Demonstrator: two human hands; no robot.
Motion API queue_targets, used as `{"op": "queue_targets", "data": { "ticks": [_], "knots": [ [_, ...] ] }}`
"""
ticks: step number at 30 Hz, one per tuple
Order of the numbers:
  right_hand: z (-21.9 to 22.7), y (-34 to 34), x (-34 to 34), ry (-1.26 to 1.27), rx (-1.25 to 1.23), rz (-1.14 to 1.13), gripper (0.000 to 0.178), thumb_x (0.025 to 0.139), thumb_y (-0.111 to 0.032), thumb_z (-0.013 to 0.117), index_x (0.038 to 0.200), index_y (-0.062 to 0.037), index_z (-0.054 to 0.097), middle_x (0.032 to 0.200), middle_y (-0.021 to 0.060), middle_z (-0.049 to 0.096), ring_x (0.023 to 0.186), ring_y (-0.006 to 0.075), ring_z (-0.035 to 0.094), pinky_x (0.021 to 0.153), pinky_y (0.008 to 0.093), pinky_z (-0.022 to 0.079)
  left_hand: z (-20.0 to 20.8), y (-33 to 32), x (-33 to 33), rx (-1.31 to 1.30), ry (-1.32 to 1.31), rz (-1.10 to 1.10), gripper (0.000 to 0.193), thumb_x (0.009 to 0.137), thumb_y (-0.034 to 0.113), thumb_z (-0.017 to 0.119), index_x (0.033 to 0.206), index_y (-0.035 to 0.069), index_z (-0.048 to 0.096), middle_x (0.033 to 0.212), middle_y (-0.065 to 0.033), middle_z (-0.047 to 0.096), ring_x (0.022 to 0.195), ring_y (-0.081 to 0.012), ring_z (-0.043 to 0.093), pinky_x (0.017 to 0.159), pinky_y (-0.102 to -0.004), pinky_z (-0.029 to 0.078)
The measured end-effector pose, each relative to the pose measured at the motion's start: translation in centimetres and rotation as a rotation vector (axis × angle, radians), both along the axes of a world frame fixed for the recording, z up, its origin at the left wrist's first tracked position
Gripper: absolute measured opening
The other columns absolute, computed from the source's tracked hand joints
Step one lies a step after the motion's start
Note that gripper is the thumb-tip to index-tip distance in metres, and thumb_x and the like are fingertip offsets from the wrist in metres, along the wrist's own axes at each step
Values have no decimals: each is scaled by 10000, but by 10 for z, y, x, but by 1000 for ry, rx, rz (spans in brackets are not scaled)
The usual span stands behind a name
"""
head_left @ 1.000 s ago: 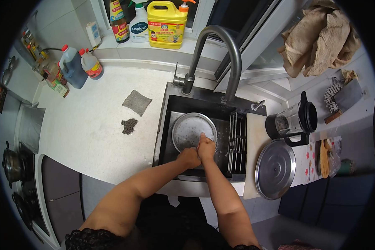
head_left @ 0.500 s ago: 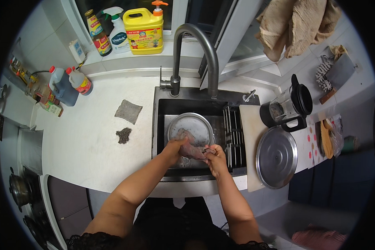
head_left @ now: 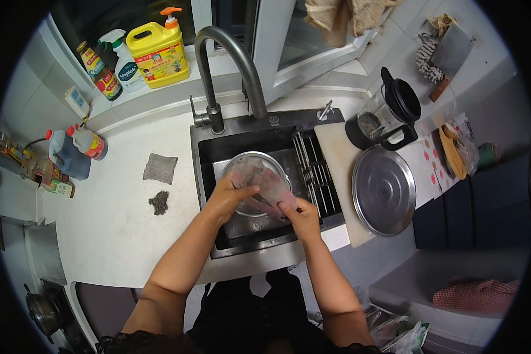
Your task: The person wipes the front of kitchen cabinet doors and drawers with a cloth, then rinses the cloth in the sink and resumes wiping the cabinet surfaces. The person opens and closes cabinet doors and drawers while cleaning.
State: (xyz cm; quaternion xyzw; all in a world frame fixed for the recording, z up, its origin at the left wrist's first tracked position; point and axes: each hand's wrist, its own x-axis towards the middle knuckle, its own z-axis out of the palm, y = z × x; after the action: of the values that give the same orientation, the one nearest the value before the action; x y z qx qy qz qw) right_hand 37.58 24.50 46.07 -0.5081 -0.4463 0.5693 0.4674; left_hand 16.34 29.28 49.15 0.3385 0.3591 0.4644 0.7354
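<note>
My right hand [head_left: 304, 219] and left hand [head_left: 226, 199] are each clamped on an edge of a pinkish-grey cloth [head_left: 269, 187], held between them above a round metal basin [head_left: 281, 164] in the dark sink [head_left: 251, 236]. On the pale desk [head_left: 115, 236], left of the sink, lie a dark scourer [head_left: 159, 203] and, beyond it, a grey square pad [head_left: 160, 169]. Farther off, the faucet [head_left: 208, 109] arches before a yellow jug [head_left: 159, 56].

Kitchen indicated by dark sink [head_left: 251, 231] set into white bench [head_left: 118, 230]; blender [head_left: 379, 117], cutting board [head_left: 336, 147] placed right of sink, pot [head_left: 43, 312] seen left.
</note>
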Motion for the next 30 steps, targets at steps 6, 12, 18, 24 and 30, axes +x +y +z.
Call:
{"op": "queue_targets", "data": {
  "ticks": [6,12,18,24,30],
  "knots": [
    [15,-28,24,128,50,-84,218,841,-95,752,1031,-9,688,991,60,677,882,129,616,805,276,493,21,-33,20,5,8,80,513,808,-135,569,1288,31,508,1264,-95,588,1193,-230,560,1047,-364,427],
    [8,-59,45,-200,149,-240,401,918,-206,661,1288,-76,575,1288,80,516,1193,176,479,946,315,421,46,-90,88,314,279,112,474,826,-78,643,1271,25,515,1211,-72,588,1143,-188,555,992,-313,433],
    [-14,-139,103,1440,-69,213,513,984,-427,499,1395,-124,446,1290,21,545,1253,135,486,1013,333,425,63,-192,202,838,786,-214,304,797,-9,727,1085,22,635,1214,-88,563,1162,-203,540,940,-298,441],
    [-10,-221,167,1443,-351,112,641,954,-566,427,1402,-108,460,1203,33,576,1220,175,498,1080,391,386,17,-252,254,223,-26,-177,345,983,266,560,1225,26,614,1306,-175,595,1198,-322,566,1029,-412,424],
    [-104,-276,147,1162,-382,-402,544,1005,-430,343,1446,-114,387,1366,28,473,1309,168,430,1090,337,367,-128,-300,290,-546,-711,-193,629,1024,511,336,1416,26,423,1494,-189,410,1390,-341,385,1128,-477,333]
  ]
}}
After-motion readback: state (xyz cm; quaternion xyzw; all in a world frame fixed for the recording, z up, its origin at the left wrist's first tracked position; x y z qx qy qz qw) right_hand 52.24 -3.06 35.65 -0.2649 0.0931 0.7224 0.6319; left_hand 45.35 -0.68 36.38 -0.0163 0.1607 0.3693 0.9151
